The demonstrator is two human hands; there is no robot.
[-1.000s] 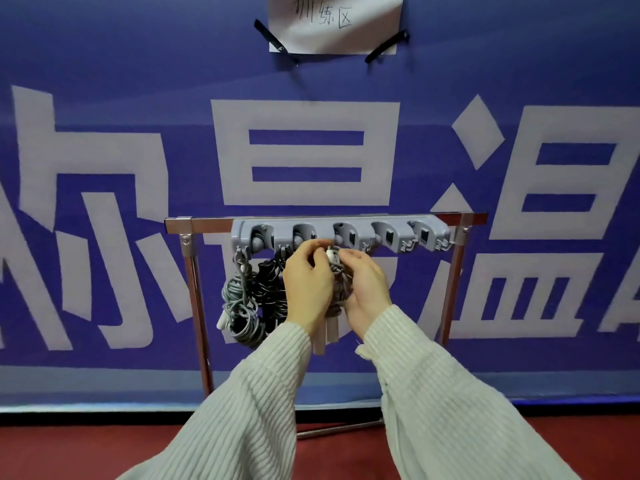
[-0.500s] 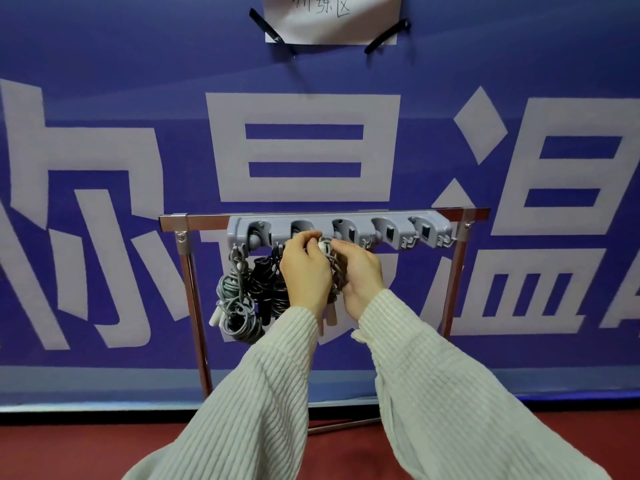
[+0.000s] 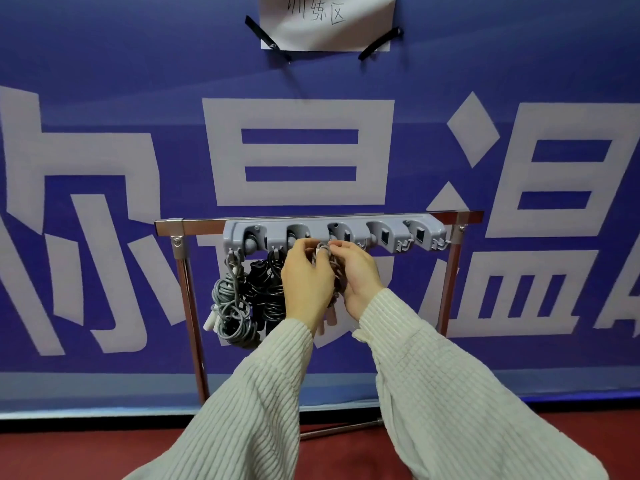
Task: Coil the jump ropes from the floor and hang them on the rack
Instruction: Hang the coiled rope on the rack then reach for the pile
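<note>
A grey plastic hook rack is fixed to a metal rail on two legs. A coiled grey jump rope with white handles hangs from its leftmost hook, and a coiled black jump rope hangs beside it. Just below the third hook, my left hand and my right hand pinch the top loop of a third coiled grey rope. Most of that coil is hidden behind my hands; its pale handles poke out below.
Two hooks at the rack's right end are bare. The rack's metal legs stand on a red floor against a blue banner wall with large white characters. A paper sign is taped above.
Both hands have lifted the third rope's top loop slightly higher, closer to the rack's hooks. The hanging grey and black ropes have not moved.
</note>
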